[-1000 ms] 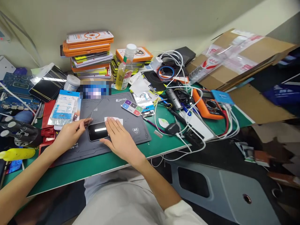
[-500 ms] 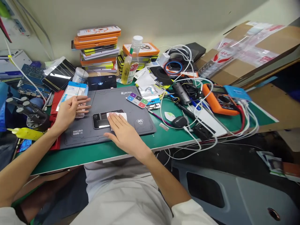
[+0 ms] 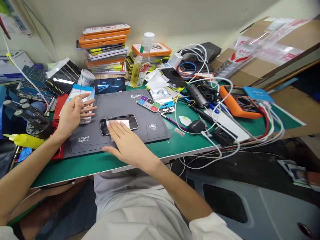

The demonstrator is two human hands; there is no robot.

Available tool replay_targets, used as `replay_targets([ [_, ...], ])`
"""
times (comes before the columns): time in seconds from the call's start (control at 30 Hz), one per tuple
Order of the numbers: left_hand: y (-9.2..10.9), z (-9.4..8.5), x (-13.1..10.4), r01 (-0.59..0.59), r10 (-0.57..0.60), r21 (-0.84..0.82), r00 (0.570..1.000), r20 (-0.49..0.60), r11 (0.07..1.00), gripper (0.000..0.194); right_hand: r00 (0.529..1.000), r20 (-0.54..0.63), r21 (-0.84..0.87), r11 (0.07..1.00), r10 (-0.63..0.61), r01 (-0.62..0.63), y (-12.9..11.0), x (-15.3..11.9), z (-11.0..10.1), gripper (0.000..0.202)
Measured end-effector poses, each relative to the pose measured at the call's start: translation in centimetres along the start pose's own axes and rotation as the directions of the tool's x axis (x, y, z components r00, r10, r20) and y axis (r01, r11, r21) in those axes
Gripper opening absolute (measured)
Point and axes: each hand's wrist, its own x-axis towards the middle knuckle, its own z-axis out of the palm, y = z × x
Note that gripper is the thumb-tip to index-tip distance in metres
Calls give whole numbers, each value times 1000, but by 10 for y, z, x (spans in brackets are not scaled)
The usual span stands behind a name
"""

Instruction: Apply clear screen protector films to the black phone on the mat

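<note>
A black phone (image 3: 133, 122) with a silver edge lies face up on the dark grey mat (image 3: 130, 105). My right hand (image 3: 127, 143) is laid flat, fingers stretched, over a white wipe (image 3: 125, 123) on the phone's screen; the hand hides part of both. Left of the phone, my left hand (image 3: 73, 115) is raised above the mat with its fingers spread. A thin dark wire runs by its fingers, and whether they grip it cannot be made out.
Orange cases (image 3: 103, 43) and a yellowish bottle (image 3: 141, 63) stand behind the mat. On the right lie tangled white cables and an orange multimeter (image 3: 233, 106). A yellow bottle (image 3: 26, 141) and tool holder (image 3: 32, 120) are at left.
My right hand and the wipe have slid leftward across the phone's screen. My left hand remains raised with its fingers apart. The whole view has shifted slightly.
</note>
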Motion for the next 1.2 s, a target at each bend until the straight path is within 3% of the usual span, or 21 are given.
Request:
replay_targets([
  [0.17,2,0,4,4,-4,-26,1000,-4,1000,64,998,56,-19,1000,17,-16,-2,48,-4,106],
  [0.4,0,-2,3,2,-2,-24,1000,13,1000,65,997,-25,-30,997,-74,73,-24,9,6,94],
  [0.63,7,-2,3,-10,9,15,1000,19,1000,69,999,-29,-56,998,21,-23,-24,51,5,87],
  [0.7,8,-1,1,-16,16,23,1000,17,1000,73,999,-38,-57,998,24,-26,-27,44,6,87],
  [0.87,9,-1,-3,-22,22,28,1000,3,999,80,996,-94,-42,999,-3,-1,-36,0,11,89],
  [1.1,14,-2,-2,-8,8,23,1000,7,1000,81,997,-49,-41,997,60,-62,0,26,-2,89],
  [1.2,14,-3,-4,-10,9,28,999,31,1000,89,992,-84,-56,993,99,-104,8,5,-1,87],
])
